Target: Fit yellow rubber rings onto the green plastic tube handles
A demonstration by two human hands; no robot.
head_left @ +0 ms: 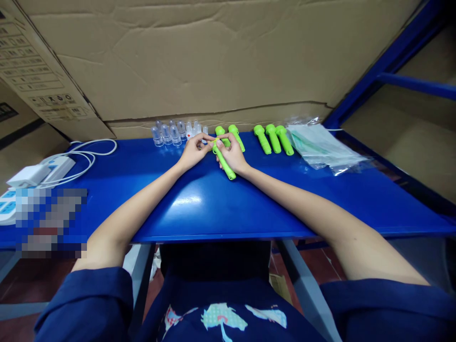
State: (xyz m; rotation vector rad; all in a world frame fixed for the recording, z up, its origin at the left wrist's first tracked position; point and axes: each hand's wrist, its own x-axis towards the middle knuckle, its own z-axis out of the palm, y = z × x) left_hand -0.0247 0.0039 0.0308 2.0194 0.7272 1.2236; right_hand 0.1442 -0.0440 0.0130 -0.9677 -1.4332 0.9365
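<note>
My right hand (232,154) is closed around a lime-green, flashlight-shaped handle (226,166), whose narrow end points down and right toward me. My left hand (195,151) pinches at the handle's upper end, where the fingertips of both hands meet. What exactly lies between those fingertips is too small to make out. Just behind my hands lie more green handles of the same shape (235,135). Left of them stand several clear plastic domed caps (175,136), and smaller whitish clear pieces (196,128) are partly hidden by my left hand.
Three more green handles (273,139) lie to the right, beside a clear plastic bag (324,145) with pale contents. White power strips and a charger (30,175) with a looped cable sit at the left. Cardboard (213,61) walls the back of the blue table (199,213).
</note>
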